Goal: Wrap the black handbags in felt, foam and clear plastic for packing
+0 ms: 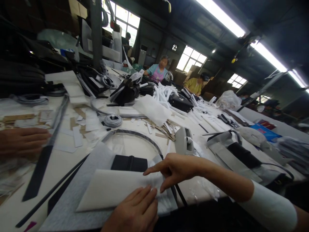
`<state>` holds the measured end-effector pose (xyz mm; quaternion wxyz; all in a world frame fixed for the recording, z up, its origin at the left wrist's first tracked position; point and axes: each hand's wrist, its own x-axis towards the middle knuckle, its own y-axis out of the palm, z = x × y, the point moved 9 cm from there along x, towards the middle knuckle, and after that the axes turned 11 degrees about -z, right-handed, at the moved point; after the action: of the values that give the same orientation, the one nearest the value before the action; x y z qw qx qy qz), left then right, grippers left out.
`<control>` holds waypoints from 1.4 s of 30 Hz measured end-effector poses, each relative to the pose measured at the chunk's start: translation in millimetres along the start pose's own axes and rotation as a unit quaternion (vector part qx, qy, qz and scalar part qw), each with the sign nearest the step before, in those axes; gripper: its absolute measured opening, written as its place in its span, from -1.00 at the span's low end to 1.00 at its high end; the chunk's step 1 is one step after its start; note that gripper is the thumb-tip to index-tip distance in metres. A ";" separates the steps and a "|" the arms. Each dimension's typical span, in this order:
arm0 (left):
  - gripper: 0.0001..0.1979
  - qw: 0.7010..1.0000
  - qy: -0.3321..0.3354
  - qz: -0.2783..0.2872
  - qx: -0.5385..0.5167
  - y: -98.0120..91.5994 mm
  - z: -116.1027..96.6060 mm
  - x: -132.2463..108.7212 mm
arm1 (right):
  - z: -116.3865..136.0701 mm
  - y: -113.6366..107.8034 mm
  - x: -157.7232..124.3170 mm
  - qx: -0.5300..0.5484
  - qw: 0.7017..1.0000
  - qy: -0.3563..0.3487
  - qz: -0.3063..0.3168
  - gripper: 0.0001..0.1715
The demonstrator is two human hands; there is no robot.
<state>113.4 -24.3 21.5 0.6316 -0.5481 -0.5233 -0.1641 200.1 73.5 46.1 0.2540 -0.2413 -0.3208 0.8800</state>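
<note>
A flat white fabric pouch (111, 190) lies on a grey felt sheet (65, 209) at the near edge of the table. My left hand (135, 212) rests flat on the pouch's right end, fingers together and stretched out. My right hand (175, 168) reaches in from the right in a white sleeve; its index finger points left and another fingertip presses down on the pouch's right edge. It grips nothing that I can see. A folded black item (129, 163) lies just behind the pouch.
Another person's hand (21, 141) lies at the left edge beside a long black strap (41, 161). A grey tape dispenser (184, 140), a cord coil (112, 120), paper scraps and black bags (180, 102) crowd the table. Two people sit at the far end.
</note>
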 end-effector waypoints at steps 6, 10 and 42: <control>-0.73 0.998 -0.023 -0.054 0.005 2.5 3.0 -7.6 | 16.0 3.0 0.2 0.128 0.989 0.050 0.054 0.04; -0.75 0.998 -0.031 -0.062 0.005 3.4 3.6 -10.5 | 17.4 24.9 6.8 0.224 0.965 0.076 0.114 0.14; -0.79 0.999 -0.031 -0.041 -0.001 6.1 2.7 -9.8 | -17.3 17.6 28.2 0.047 0.997 0.033 0.060 -0.26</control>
<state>112.9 -23.5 9.7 0.6073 -0.5313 -0.5647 -0.1734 183.9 86.4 14.8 0.2228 -0.2772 -0.2554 0.8991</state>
